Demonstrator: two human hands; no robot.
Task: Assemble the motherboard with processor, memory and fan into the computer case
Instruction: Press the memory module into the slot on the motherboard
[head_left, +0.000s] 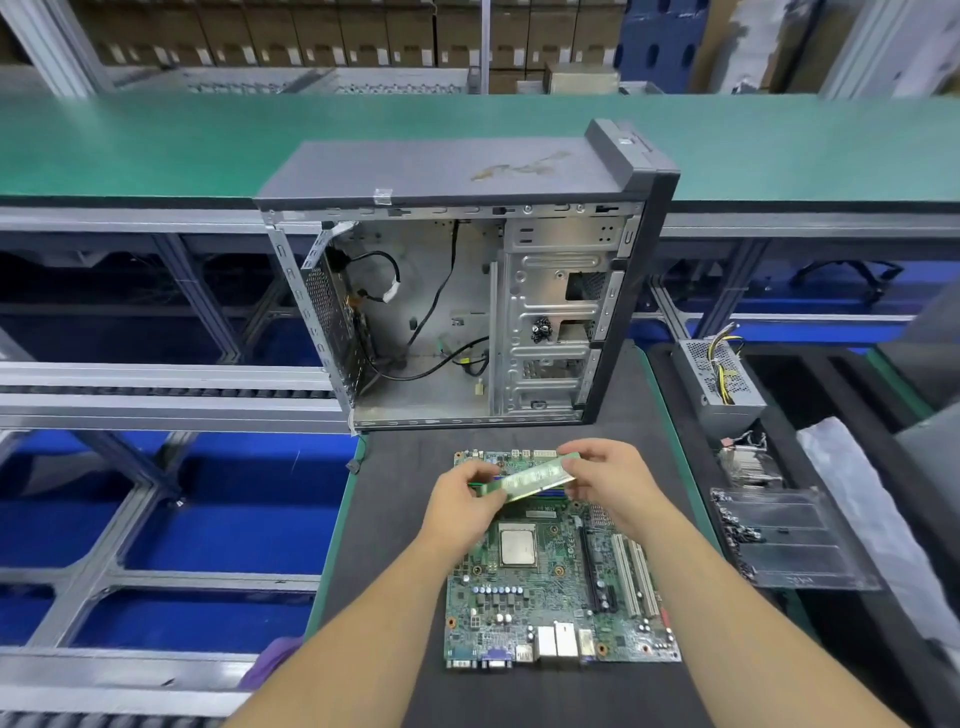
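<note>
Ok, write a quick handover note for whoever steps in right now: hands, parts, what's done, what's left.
Left hand and right hand: both pinch the green memory stick, one grip at each end, held above the board's far edge.
Green motherboard: flat on the dark mat, in front of the open grey metal computer case.
Done: square silver processor sits in its socket.
Left: seat memory, fit fan, mount board in case.
</note>
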